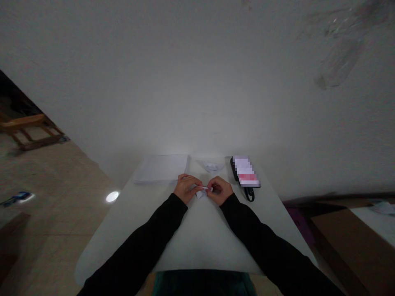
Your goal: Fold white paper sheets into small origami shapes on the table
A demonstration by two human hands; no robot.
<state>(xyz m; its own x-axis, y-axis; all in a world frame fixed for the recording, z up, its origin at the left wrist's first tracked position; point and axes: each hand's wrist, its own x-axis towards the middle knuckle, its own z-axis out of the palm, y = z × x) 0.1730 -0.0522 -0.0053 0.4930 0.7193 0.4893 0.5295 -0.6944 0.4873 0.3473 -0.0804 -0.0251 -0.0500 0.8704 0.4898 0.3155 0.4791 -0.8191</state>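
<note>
A small piece of folded white paper [201, 193] is held between my two hands, just above the middle of the white table. My left hand [187, 187] pinches its left end between thumb and fingers. At its right end, my right hand [219, 190] grips the paper the same way, with the fingers curled. The folds are too small to make out in detail. Behind my hands lies another folded white paper piece [212, 166], close to the wall. A stack of white paper sheets [163, 167] rests beyond my left hand.
A phone [246, 170] with a lit, blurred screen lies on a dark object with a black strap [250, 194], at the table's back right. The white table [191, 250] meets the wall [197, 90] behind. Cardboard [354, 238] is at the right, a wooden stool [31, 131] far left.
</note>
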